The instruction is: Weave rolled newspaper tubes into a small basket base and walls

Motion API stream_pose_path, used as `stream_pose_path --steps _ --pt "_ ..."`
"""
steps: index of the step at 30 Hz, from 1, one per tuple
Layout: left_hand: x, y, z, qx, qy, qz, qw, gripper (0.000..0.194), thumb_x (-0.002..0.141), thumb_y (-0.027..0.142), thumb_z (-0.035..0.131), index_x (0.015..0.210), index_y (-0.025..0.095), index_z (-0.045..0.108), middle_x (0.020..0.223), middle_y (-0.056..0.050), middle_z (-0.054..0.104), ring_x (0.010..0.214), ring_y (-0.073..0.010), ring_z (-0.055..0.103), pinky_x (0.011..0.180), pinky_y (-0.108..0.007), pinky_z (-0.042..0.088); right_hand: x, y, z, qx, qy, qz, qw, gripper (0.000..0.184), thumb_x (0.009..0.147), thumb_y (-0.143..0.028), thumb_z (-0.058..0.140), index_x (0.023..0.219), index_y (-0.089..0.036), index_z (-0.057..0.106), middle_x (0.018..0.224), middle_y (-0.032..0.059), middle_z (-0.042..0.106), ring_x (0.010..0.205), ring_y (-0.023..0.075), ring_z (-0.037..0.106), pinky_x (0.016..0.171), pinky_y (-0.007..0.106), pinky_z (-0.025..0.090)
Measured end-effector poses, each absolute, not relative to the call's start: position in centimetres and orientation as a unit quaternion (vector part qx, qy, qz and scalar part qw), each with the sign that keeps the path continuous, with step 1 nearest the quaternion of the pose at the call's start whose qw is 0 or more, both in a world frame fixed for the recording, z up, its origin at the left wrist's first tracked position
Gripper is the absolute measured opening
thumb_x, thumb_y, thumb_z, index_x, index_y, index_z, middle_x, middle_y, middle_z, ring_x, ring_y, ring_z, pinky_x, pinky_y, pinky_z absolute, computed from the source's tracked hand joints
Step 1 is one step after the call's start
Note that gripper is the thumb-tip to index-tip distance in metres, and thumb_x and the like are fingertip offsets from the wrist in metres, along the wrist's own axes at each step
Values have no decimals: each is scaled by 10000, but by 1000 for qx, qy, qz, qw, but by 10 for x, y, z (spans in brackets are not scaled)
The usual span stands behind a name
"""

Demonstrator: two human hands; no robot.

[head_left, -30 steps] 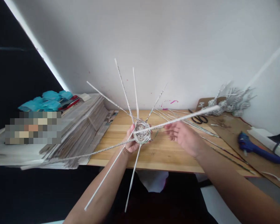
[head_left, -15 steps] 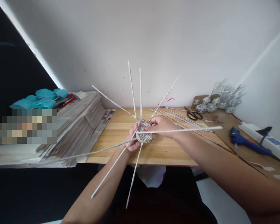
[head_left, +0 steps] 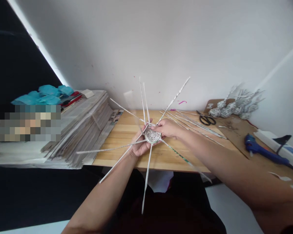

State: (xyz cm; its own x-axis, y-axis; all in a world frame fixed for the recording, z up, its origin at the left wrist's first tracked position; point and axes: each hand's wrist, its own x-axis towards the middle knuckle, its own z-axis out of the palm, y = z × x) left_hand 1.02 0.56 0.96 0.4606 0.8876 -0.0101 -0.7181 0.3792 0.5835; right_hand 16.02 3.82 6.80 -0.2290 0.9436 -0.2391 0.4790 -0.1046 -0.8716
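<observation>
A small round base woven from rolled paper (head_left: 152,134) is held above the wooden board (head_left: 127,154). Several paper spokes stick out from it in all directions, and one spoke (head_left: 177,154) at the lower right has green patches. My left hand (head_left: 139,147) grips the base from the left and below, its palm partly turned up under the weave. My right hand (head_left: 170,129) pinches the base's right edge near an upward-slanting spoke (head_left: 176,97). A blurred paper strip (head_left: 133,109) stands up at the left of the base.
Loose paper sticks (head_left: 197,125) and black scissors (head_left: 206,118) lie behind my right arm. A blue glue gun (head_left: 263,151) rests beside a white power strip (head_left: 278,143). Woven paper pieces (head_left: 230,109) stand at the back right. Stacked paper (head_left: 88,122) with blue wrapped items (head_left: 47,94) is at left.
My right hand has moved left onto the base's right edge. The long strip that pointed right has gone from there, and a blurred strip now stands at the upper left.
</observation>
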Motion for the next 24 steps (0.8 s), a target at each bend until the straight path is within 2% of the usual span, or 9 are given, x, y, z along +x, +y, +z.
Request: stream_pose_path --steps 3,7,9,12,16,18,21,24 --pt "9 7 6 219 166 471 839 406 1026 323 402 1418 283 501 1250 -112 681 1064 -297 705 908 -542 576 160 36 61 -590 -640 439 224 331 782 -318 785 579 -160 576 478 -24 583 429 105 565 422 197 466" --pt "8 13 2 196 158 464 849 386 1026 330 401 1385 279 535 1230 -116 693 1074 -321 701 903 -591 563 164 43 57 -552 -591 543 224 304 745 -339 816 637 -171 588 462 -44 574 410 96 534 434 204 477" --pt "8 17 2 189 158 458 854 374 1025 353 400 1344 258 570 1221 -125 696 1089 -335 694 898 -599 561 165 48 55 -549 -584 545 245 296 720 -306 834 632 -163 590 466 -43 579 411 85 524 439 194 467" --pt "8 21 5 183 158 449 860 379 1003 433 439 1239 206 629 1230 -147 689 1131 -365 669 902 -613 553 164 55 51 -568 -595 499 272 287 706 -281 836 611 -154 597 485 -31 596 436 96 557 441 195 465" --pt "7 23 7 181 130 440 870 489 932 584 502 1104 158 671 1195 -172 697 1161 -401 644 907 -622 546 163 59 46 -579 -607 477 261 286 681 -298 848 603 -153 615 488 -27 600 455 105 576 450 192 466" --pt "7 22 7 184 126 443 868 430 946 522 515 1093 151 676 1165 -169 708 1151 -393 652 923 -616 542 163 59 47 -580 -597 489 262 272 679 -272 846 599 -153 616 498 -26 604 466 106 580 459 196 471" --pt "8 23 4 187 153 448 861 253 969 281 495 1083 149 679 1114 -150 729 1114 -363 678 953 -624 523 165 57 48 -570 -593 508 255 219 711 -245 815 620 -147 641 529 -18 623 488 109 584 476 204 474" --pt "9 25 2 172 183 439 862 273 929 133 465 1110 156 668 1063 -129 746 1082 -342 697 955 -646 512 166 58 46 -573 -633 467 231 193 717 -289 805 669 -141 691 576 -3 658 526 117 597 510 210 466"
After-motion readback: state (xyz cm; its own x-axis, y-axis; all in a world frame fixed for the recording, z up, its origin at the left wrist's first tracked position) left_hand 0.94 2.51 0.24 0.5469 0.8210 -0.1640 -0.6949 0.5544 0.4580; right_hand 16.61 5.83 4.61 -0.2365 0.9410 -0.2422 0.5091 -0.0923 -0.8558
